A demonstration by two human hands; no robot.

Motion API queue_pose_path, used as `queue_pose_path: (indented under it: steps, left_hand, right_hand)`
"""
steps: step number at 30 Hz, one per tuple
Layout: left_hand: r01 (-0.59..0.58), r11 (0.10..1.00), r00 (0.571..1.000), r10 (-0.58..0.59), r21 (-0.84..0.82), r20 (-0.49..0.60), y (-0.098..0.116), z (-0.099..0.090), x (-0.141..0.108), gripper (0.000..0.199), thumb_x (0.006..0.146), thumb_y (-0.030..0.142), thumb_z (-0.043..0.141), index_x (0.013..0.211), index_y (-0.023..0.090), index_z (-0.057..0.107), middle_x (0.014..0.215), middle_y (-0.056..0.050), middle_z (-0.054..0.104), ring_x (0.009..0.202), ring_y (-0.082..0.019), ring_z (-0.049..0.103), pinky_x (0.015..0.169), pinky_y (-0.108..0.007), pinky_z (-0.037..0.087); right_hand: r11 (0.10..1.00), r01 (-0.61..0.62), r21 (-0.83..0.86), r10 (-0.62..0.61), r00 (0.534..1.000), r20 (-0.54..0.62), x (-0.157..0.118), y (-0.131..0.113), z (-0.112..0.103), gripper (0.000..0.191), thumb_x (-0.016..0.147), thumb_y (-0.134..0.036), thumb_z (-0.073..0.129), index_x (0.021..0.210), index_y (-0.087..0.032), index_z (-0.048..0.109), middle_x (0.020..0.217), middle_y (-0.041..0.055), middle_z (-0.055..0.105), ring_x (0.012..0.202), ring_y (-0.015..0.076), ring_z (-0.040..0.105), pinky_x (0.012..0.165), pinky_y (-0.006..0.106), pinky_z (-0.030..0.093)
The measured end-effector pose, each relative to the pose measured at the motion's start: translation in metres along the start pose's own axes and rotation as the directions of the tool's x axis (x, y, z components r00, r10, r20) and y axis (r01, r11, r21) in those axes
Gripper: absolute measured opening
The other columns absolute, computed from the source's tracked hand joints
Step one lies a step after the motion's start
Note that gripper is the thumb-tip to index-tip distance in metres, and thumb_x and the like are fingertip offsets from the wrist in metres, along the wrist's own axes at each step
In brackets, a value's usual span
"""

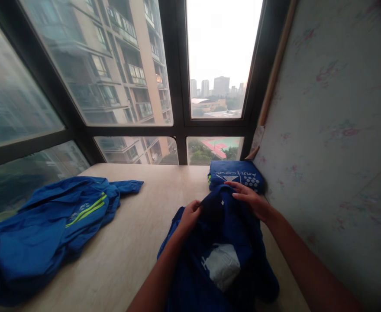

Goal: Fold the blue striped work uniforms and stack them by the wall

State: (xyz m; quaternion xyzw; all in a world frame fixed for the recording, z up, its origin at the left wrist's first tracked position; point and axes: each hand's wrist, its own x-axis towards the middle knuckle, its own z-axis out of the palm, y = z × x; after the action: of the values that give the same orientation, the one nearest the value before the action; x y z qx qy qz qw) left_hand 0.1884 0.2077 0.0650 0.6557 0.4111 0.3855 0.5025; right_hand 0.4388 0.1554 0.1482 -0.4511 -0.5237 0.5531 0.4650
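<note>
A dark blue jacket [242,242] lies bunched on the pale sill in front of me, its collar end away from me. A whitish patch [223,265] shows on its inner side. My left hand [190,215] pinches the jacket's edge at the left of the collar. At the collar's right, my right hand [249,200] rests on the cloth with fingers partly stretched; whether it grips the fabric is hard to see. Just beyond the collar sits a folded blue garment [234,170] with white print and dots.
Another blue jacket [57,225] with yellow-green stripes is spread on the left of the stone sill [125,242]. Dark window frames [177,78] rise behind. A flower-patterned wall [333,143] stands close on the right.
</note>
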Motion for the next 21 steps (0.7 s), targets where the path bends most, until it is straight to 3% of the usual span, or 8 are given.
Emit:
queue_pose_path:
  steps: [3,5,10,13,16,18,21]
  left_hand:
    - [0.071,0.995,0.997,-0.071,-0.069,0.007,0.005,-0.016,0.0,0.04,0.08,0.053,0.062,0.099,0.017,0.062,0.073,-0.002,0.067,0.063,-0.016,0.061,0.056,-0.024,0.043]
    - [0.104,0.991,0.994,-0.102,-0.08,0.035,0.014,-0.032,-0.003,0.045,0.077,0.051,0.067,0.106,0.017,0.062,0.068,0.0,0.064,0.058,-0.014,0.058,0.053,-0.022,0.039]
    - [0.105,0.99,0.972,-0.121,0.089,0.202,0.061,-0.08,-0.013,0.049,0.077,0.042,0.07,0.118,0.017,0.064,0.065,0.002,0.061,0.054,-0.011,0.053,0.049,-0.019,0.036]
    - [0.078,0.955,0.966,-0.143,0.287,0.214,0.096,-0.117,-0.022,0.042,0.079,0.043,0.067,0.114,0.019,0.068,0.062,0.002,0.06,0.05,-0.01,0.049,0.041,-0.017,0.031]
    - [0.002,0.882,0.941,-0.161,0.471,0.298,0.121,-0.149,-0.032,0.033,0.083,0.044,0.061,0.106,0.023,0.073,0.069,-0.002,0.067,0.055,-0.013,0.057,0.043,-0.018,0.039]
    - [-0.051,0.819,0.931,-0.168,0.571,0.325,0.123,-0.162,-0.037,0.031,0.085,0.043,0.058,0.107,0.026,0.072,0.077,-0.004,0.071,0.063,-0.016,0.064,0.05,-0.02,0.047]
    - [-0.053,0.696,0.973,-0.127,0.716,0.195,0.101,-0.163,-0.042,0.032,0.085,0.042,0.056,0.109,0.026,0.071,0.085,-0.005,0.074,0.074,-0.021,0.069,0.063,-0.026,0.053]
  right_hand:
    - [0.975,0.014,-0.223,-0.06,0.978,-0.198,-0.014,0.021,-0.024,0.059,0.076,-0.052,0.071,0.126,-0.022,0.063,0.108,0.0071,0.069,0.099,0.024,0.065,0.085,0.034,0.052]
    - [0.941,-0.009,-0.339,-0.087,0.96,-0.268,-0.025,0.036,-0.034,0.054,0.077,-0.055,0.067,0.117,-0.019,0.067,0.099,0.0069,0.071,0.092,0.0237,0.065,0.081,0.033,0.051]
    - [0.826,-0.086,-0.556,-0.003,0.987,-0.158,-0.053,0.054,-0.037,0.042,0.078,-0.055,0.066,0.098,-0.019,0.075,0.096,0.0073,0.073,0.09,0.0269,0.065,0.081,0.035,0.049]
    - [0.818,-0.059,-0.573,0.017,0.997,-0.078,-0.062,0.044,-0.031,0.038,0.08,-0.052,0.065,0.101,-0.021,0.074,0.101,0.0066,0.072,0.094,0.0268,0.064,0.084,0.035,0.048]
    - [0.835,-0.021,-0.55,0.009,1.0,-0.025,-0.059,0.032,-0.024,0.038,0.082,-0.051,0.065,0.105,-0.021,0.073,0.095,0.0046,0.071,0.088,0.0238,0.063,0.078,0.032,0.048]
    - [0.835,0.001,-0.55,-0.003,1.0,-0.003,-0.052,0.032,-0.019,0.039,0.083,-0.05,0.064,0.107,-0.022,0.073,0.086,0.0032,0.069,0.079,0.0216,0.062,0.071,0.03,0.048]
    - [0.762,0.002,-0.647,-0.056,0.996,-0.063,-0.038,0.049,-0.01,0.035,0.083,-0.043,0.063,0.108,-0.02,0.072,0.083,0.0039,0.068,0.078,0.0222,0.062,0.073,0.033,0.049]
